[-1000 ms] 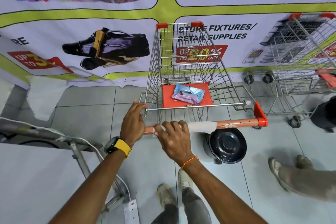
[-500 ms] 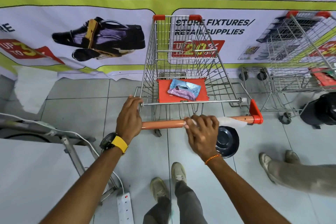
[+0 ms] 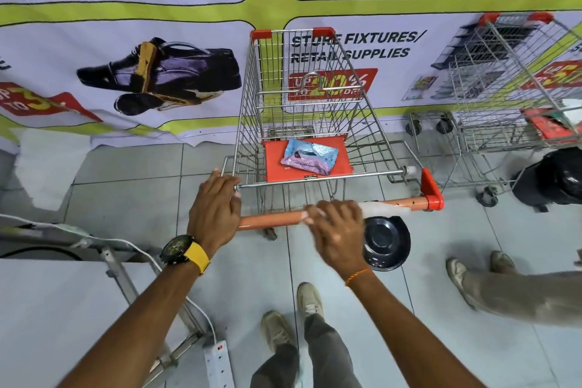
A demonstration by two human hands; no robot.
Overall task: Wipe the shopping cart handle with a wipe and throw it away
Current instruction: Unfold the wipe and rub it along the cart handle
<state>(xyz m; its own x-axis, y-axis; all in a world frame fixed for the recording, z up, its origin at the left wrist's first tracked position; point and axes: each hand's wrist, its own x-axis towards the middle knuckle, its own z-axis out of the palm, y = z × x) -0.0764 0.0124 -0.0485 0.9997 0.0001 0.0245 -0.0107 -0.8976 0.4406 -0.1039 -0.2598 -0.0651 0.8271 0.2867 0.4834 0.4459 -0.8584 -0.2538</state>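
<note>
A wire shopping cart [image 3: 315,110] stands in front of me with an orange handle [image 3: 271,219] running left to right. My left hand [image 3: 214,208] grips the handle's left end and the cart's frame. My right hand [image 3: 337,230] is wrapped around the handle a little right of its middle, pressing a white wipe [image 3: 384,208] onto it; the wipe's free end lies along the bar toward the red end cap [image 3: 433,190]. A pack of wipes [image 3: 310,156] lies on the red child seat flap.
A dark round bin [image 3: 387,242] sits on the tiled floor under the handle's right part. A second cart [image 3: 516,88] and a black bag [image 3: 554,179] are at the right. Another person's feet [image 3: 472,268] stand at the right. A metal stand and power strip [image 3: 219,362] are at the lower left.
My right hand has slid the wipe rightward along the handle, from near my left hand to past the middle. My left hand has kept its grip.
</note>
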